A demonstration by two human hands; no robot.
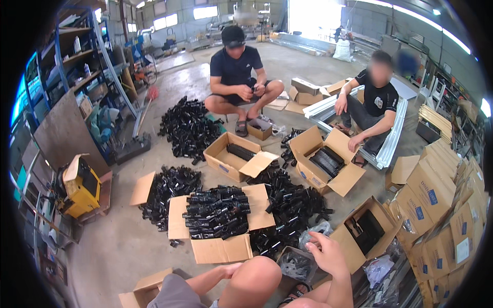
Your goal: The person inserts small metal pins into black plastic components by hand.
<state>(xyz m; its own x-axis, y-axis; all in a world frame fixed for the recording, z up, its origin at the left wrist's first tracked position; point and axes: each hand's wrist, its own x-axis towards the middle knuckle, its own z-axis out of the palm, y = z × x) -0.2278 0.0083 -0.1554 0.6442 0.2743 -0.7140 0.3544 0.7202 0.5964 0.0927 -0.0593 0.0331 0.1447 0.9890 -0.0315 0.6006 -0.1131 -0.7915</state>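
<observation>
My left hand [232, 269] rests beside my raised knee, its fingers mostly hidden behind the leg. To the right, my right hand [327, 252] is lifted with thumb and fingers apart, near a clear plastic bag [315, 234]; I see nothing held in it. Below that bag stands a small box [299, 264] lined with clear plastic with small dark items inside. In front of me an open carton [222, 250] is heaped with black metal-looking parts [215, 211]. Right of my right hand, another open carton [343, 241] holds black parts in a neat row [371, 231].
Piles of black parts [189, 127] cover the floor between cartons. Across from me a seated person [236, 72] handles a small piece; another person [377, 97] sits beside an open carton [308, 141]. Stacked cartons [426, 195] stand right; a yellow machine [82, 192] stands left.
</observation>
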